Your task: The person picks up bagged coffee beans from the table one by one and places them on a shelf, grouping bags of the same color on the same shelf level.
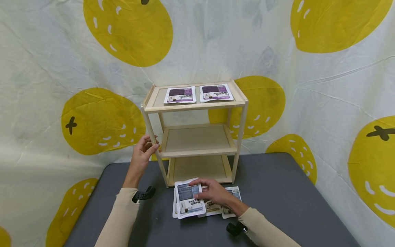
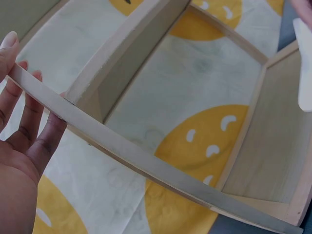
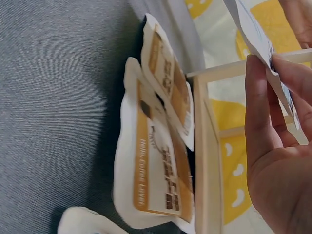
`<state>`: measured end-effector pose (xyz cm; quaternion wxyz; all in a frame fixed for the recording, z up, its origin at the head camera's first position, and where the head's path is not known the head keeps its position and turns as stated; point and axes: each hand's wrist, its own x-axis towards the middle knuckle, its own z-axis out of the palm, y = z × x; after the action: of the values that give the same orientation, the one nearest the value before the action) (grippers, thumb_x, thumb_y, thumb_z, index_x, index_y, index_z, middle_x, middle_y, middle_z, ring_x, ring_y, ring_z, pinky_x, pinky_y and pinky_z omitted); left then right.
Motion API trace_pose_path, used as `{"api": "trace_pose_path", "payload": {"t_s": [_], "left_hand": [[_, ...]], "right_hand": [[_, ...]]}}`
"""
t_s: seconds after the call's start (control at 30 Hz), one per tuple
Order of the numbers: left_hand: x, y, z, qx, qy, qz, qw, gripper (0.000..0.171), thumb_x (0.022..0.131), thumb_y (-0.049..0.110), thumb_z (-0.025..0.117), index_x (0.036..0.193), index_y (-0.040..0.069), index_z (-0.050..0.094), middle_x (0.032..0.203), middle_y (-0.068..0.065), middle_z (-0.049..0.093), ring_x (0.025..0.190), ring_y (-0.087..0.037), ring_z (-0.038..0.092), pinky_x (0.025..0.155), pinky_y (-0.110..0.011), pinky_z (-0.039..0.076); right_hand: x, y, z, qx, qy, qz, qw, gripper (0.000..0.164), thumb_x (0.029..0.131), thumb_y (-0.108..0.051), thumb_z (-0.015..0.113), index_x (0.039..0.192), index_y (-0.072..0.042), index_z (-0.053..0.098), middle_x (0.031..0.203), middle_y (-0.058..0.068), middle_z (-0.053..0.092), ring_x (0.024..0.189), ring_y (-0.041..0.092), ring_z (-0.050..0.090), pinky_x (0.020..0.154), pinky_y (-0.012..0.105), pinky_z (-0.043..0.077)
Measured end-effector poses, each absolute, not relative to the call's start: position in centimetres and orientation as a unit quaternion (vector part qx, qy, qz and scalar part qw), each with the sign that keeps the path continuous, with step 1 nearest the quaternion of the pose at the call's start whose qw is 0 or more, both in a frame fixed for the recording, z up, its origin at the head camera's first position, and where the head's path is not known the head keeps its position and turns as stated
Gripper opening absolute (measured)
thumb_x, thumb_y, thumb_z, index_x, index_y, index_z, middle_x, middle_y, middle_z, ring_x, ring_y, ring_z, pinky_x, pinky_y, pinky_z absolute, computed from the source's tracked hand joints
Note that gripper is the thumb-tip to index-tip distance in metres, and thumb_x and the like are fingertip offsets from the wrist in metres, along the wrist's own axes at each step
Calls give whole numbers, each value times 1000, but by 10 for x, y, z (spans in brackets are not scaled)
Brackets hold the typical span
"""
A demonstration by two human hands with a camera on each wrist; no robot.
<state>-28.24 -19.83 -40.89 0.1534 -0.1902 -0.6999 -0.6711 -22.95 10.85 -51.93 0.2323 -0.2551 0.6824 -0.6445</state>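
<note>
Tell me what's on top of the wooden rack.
One purple-labelled packet and another lie side by side on its top shelf. Anything directly beneath them is covered, so I can't tell.

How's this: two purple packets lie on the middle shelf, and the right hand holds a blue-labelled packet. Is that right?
Not quite: the two purple packets lie on the top shelf, as the head view shows. The right hand does hold a blue-labelled packet.

Two packets [image 1: 180,95] lie atop the rack [image 1: 197,139], with more packets [image 1: 212,208] before it.
</note>
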Motion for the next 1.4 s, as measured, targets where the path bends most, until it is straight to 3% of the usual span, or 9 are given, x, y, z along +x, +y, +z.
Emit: {"api": "trace_pose_path", "payload": {"t_s": [0.27, 0.43, 0.63, 0.87, 1.1, 1.4], "left_hand": [[-283, -199, -410, -189, -703, -669, 153, 35, 99, 9, 65, 131, 2, 55, 106, -6, 61, 102, -45, 62, 86, -34, 59], [-284, -200, -412, -191, -700, -671, 152, 35, 99, 9, 66, 131, 2, 55, 107, -6, 61, 101, -46, 61, 86, -34, 59], [-284, -199, -411, -190, -701, -669, 154, 32, 99, 8, 65, 130, 3, 56, 107, -4, 61, 100, -44, 62, 88, -30, 57], [-284, -199, -411, -191, -705, -666, 153, 33, 100, 11, 65, 130, 4, 56, 107, -5, 61, 99, -43, 63, 89, -30, 57], [-283, -200, -410, -191, -708, -663, 153, 40, 100, 11, 65, 134, -5, 50, 108, -5, 61, 102, -47, 61, 89, -29, 56], [-283, -199, -408, -175, -706, -670, 147, 33, 99, 1, 63, 131, 1, 55, 106, -1, 61, 103, -42, 63, 87, -29, 58]], "right_hand": [[-230, 113, -507, -233, 690, -646, 228, 50, 91, -7, 76, 139, -11, 61, 110, 17, 69, 80, 18, 70, 64, 34, 57], [-231, 115, -497, -231, 673, -657, 250, 52, 92, -1, 72, 142, -11, 58, 120, 18, 67, 90, 25, 74, 70, 42, 61], [-234, 119, -487, -269, 676, -643, 239, 54, 93, -3, 71, 144, -8, 55, 122, 16, 66, 83, 18, 72, 61, 33, 57], [-237, 124, -479, -261, 686, -642, 220, 54, 92, -4, 73, 144, -9, 56, 122, 17, 68, 88, 20, 72, 62, 34, 59], [-239, 127, -469, -260, 694, -642, 199, 56, 91, -4, 75, 143, -11, 56, 124, 16, 65, 87, 21, 72, 60, 34, 60], [-238, 129, -456, -263, 695, -641, 193, 57, 91, -3, 75, 143, -8, 55, 125, 17, 67, 89, 22, 73, 58, 31, 59]]}}
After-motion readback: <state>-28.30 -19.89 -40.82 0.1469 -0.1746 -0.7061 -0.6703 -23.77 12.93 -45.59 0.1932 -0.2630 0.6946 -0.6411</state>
